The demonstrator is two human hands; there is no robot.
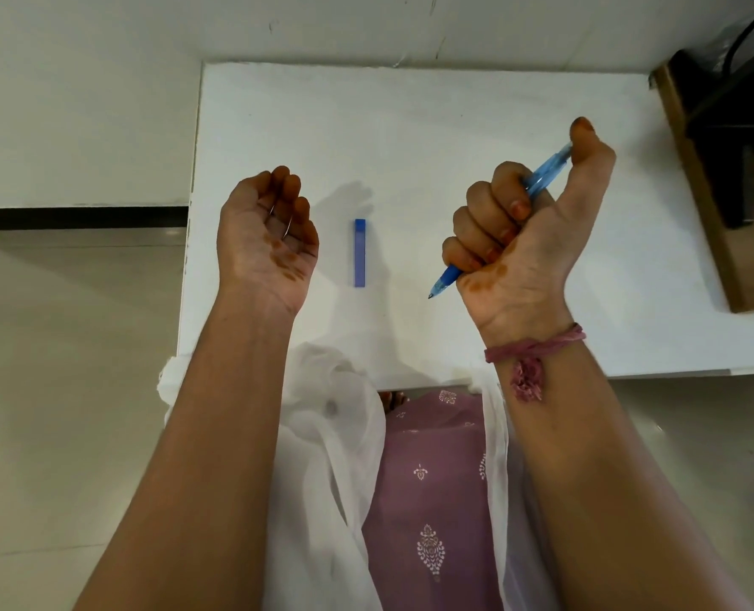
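My right hand (520, 231) is raised over the white table (454, 116) and grips a blue translucent mechanical pencil (447, 277) in its fist. The pencil's tip points down and left, and my thumb presses on its top end. A slim blue lead case (359, 253) lies flat on the table between my hands. My left hand (267, 231) is palm up at the table's left edge. Its fingers curl over a thin grey sliver (286, 229) that looks like pencil lead.
The table's left edge runs just beside my left hand, with pale floor tiles (66, 346) beyond it. A brown wooden piece (697, 191) and dark furniture (736, 125) stand at the right. White and mauve clothing (432, 478) hangs below the near edge.
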